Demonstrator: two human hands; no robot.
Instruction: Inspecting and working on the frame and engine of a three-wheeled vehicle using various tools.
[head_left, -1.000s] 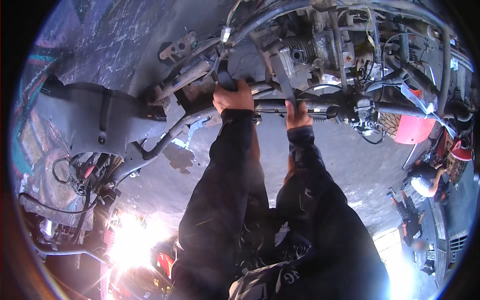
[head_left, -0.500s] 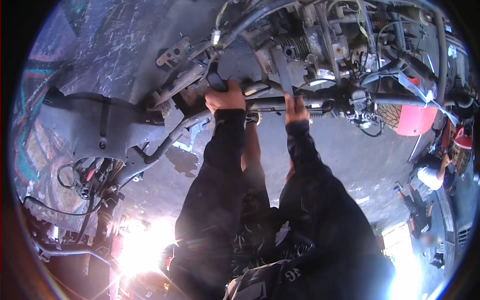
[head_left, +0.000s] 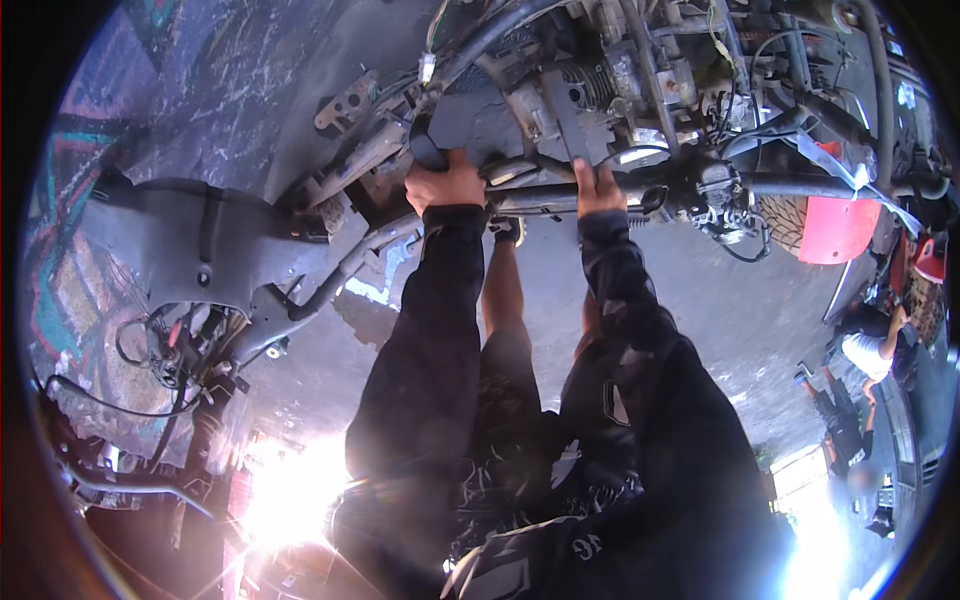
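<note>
My left hand [head_left: 446,184] is closed around a black curved handle [head_left: 425,145] that rises above my fist beside a bare vehicle frame. What the handle's lower end joins is hidden by my fingers. To its right, my right hand [head_left: 601,190] grips the near end of a long, flat grey metal bar [head_left: 562,115], which slants up and away toward a finned engine part [head_left: 588,85]. Directly under both hands runs a dark frame tube [head_left: 545,197].
A grey plastic body panel [head_left: 200,250] with loose wiring lies left. Right of my hands sit a small engine part [head_left: 716,200] and a red fender [head_left: 840,230] over a tyre. Two people [head_left: 866,350] are farther right. Strong glare comes from the lower left.
Both hands have shifted slightly away from me, the right one more and a little to the right. Each keeps its hold, and the flat bar has moved with my right hand.
</note>
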